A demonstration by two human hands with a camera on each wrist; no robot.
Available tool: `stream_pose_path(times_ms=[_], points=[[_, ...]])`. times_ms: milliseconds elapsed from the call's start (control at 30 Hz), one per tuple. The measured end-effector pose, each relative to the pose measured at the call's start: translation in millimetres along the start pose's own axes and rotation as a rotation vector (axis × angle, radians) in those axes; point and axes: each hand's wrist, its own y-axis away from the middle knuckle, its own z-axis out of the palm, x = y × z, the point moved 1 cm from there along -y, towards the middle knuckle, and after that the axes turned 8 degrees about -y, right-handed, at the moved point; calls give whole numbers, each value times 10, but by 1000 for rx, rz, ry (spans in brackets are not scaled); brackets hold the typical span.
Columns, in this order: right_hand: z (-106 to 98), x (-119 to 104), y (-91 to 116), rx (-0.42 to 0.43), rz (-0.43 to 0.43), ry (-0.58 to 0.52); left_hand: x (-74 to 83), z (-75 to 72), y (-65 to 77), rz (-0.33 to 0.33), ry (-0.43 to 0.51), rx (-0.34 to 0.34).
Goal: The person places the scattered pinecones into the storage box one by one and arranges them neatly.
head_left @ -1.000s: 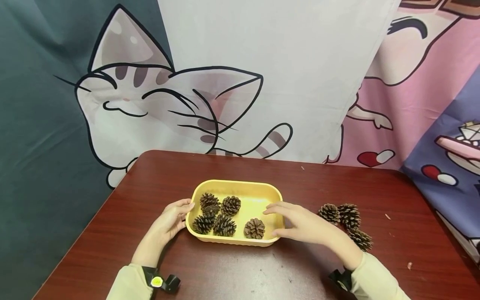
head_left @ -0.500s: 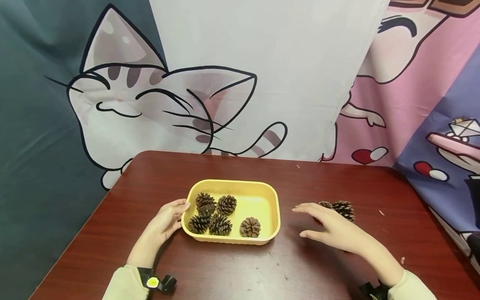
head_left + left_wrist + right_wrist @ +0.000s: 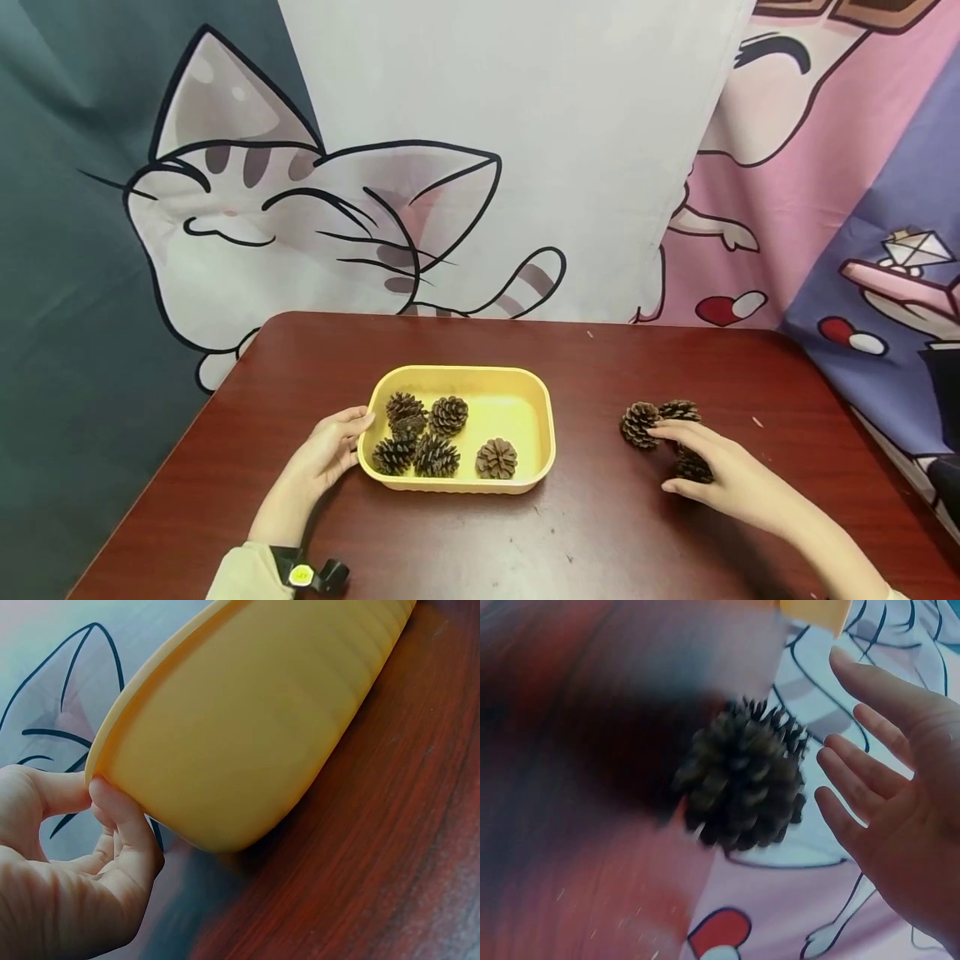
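My left hand pinches the left rim of a yellow plastic tray between thumb and fingers, and the grip on the rim shows closely in the left wrist view. Several brown pine cones lie in the tray's left part, with one pine cone apart near its front wall. My right hand hovers with spread fingers over a small group of pine cones on the table's right, partly hiding them. In the right wrist view, the open palm is beside a blurred pine cone.
The dark red wooden table carries everything. Small pale bits lie on its right side. Behind its back edge hangs a cloth backdrop with cartoon cats. A black band with a small camera sits on the left wrist.
My right hand has moved from the tray's right end rightward to the pine cones on the table. The left hand keeps holding the tray rim; the head view has shifted slightly.
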Motion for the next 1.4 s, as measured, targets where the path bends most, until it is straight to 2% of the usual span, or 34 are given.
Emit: stream_pose_path(times_ms=[267, 500, 1400], points=[[-3, 185, 256, 81, -31, 14, -21, 7, 5, 12, 12, 6], [84, 313, 404, 99, -29, 53, -23, 5, 11, -8, 14, 9], [98, 304, 441, 97, 127, 104, -34, 5, -1, 6, 44, 6]])
